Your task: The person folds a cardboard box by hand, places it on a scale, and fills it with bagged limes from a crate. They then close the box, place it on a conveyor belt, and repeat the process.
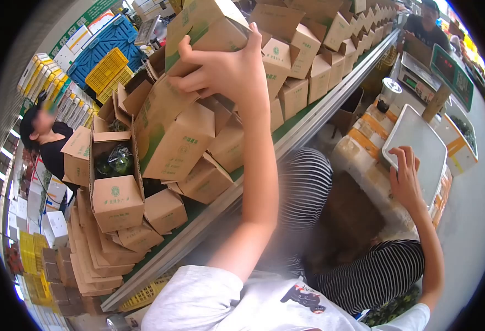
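Observation:
High in the head view, my left hand (223,71) is closed on a brown cardboard box (209,27) with green print, thumb along one side and fingers spread over the other. Below that hand stand more open cardboard boxes, one of them a large printed box (168,129). My right hand (405,179) rests at the near edge of a flat metal weighing pan (419,140), its fingers apart and slightly bent, with nothing in them. Farther left, an open box (116,201) holds dark green produce in clear plastic (115,160).
A long row of open boxes (278,63) runs along a green-topped bench with a metal rail (308,132). Under the pan is a taped foam block (363,149). A second scale (419,74) and a lidded cup (388,91) stand beyond. People are at left and far right.

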`<state>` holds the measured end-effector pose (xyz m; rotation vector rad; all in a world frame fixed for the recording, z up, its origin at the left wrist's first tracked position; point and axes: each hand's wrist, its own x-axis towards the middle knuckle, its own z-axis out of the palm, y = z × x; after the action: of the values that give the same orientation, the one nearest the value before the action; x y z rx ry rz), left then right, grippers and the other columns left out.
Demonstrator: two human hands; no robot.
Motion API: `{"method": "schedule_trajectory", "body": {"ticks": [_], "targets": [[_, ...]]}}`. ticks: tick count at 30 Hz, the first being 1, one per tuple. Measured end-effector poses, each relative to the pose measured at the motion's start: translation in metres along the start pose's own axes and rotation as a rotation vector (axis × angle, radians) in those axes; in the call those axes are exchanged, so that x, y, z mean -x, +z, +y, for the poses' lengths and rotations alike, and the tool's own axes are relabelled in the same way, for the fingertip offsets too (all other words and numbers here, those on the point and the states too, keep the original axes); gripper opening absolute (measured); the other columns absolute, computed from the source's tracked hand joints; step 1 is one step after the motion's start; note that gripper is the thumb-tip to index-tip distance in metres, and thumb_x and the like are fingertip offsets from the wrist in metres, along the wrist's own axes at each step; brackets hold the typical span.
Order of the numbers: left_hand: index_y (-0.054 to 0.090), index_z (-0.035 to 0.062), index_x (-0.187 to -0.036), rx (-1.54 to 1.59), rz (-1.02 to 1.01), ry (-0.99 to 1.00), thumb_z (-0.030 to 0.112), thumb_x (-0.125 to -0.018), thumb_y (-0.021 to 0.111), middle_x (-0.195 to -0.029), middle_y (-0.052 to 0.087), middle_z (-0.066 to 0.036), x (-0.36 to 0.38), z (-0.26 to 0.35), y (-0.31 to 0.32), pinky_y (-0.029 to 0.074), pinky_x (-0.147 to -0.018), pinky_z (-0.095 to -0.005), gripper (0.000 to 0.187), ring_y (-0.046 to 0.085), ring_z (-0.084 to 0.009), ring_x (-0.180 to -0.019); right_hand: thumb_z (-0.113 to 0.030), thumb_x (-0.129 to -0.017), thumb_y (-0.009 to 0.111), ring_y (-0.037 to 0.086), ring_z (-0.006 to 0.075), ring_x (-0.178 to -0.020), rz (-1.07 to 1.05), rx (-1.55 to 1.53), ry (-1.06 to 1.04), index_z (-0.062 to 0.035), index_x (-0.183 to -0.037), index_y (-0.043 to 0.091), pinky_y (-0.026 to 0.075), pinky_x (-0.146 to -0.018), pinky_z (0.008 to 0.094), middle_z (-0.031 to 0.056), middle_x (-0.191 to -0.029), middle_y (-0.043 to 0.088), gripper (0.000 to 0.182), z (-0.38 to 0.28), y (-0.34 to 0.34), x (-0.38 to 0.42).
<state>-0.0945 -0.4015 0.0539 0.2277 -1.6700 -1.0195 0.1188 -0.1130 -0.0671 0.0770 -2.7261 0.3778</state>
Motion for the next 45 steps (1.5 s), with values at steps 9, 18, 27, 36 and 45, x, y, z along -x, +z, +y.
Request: {"method": "schedule_trajectory", "body": {"ticks": [9,18,27,36,45], "targets": [[0.009,-0.0022,-0.149,-0.099,-0.553,0.173,0.046,-0.088,0.065,-0.133,0.017,-0.044,0.009,0.0,-0.078,0.034,-0.105,-0.0449,0.095,0.022,-0.0514,-0.133,0.003,-0.076,0.055,0.042,0.0344,-0.116,-0.083,0.086,-0.029,-0.0065,-0.123,0.043,0.028,-0.102,0.0434,0.0172,-0.116,0.041,0.049,0.006,0.016,-0.003],[0.012,-0.0024,-0.151,-0.273,-0.481,0.598,0.044,-0.091,0.059,-0.156,0.004,-0.03,0.041,-0.012,-0.064,0.009,-0.111,-0.0645,0.089,0.0,-0.0487,-0.144,0.002,-0.075,0.056,0.042,0.0322,-0.116,-0.182,0.085,-0.056,-0.0077,-0.122,0.044,0.029,-0.101,0.0427,0.0153,-0.114,0.042,0.05,0.013,0.017,0.0],[0.059,0.0077,-0.124,0.893,-1.059,1.552,0.013,-0.082,0.062,-0.136,0.054,-0.004,0.166,0.056,-0.026,0.037,-0.109,-0.0392,0.042,0.051,-0.0185,-0.126,-0.004,-0.076,0.057,0.045,0.0289,-0.113,-0.069,0.565,-0.292,-0.0088,-0.117,0.051,0.033,-0.096,0.0419,0.0118,-0.116,0.047,0.042,0.092,0.072,0.032],[0.057,0.0082,-0.092,1.507,-1.375,2.28,0.026,-0.081,0.059,-0.095,0.055,-0.003,0.326,-0.014,0.001,0.046,-0.075,-0.0306,0.021,0.057,-0.0167,-0.088,0.005,-0.077,0.053,0.05,0.0254,-0.105,-0.05,0.344,0.21,-0.0119,-0.103,0.057,0.033,-0.093,0.0392,0.0067,-0.103,0.053,0.031,0.101,0.023,0.062],[0.066,-0.0034,-0.107,1.474,-2.079,2.277,0.024,-0.073,0.064,-0.125,0.053,-0.011,0.362,-0.089,0.037,0.042,-0.1,-0.0396,0.044,0.052,-0.0243,-0.116,-0.013,-0.085,0.056,0.065,0.038,-0.092,-0.881,-0.227,0.187,-0.0014,-0.098,0.063,0.053,-0.079,0.0443,0.0176,-0.089,0.067,0.019,0.065,0.097,0.086]]}}
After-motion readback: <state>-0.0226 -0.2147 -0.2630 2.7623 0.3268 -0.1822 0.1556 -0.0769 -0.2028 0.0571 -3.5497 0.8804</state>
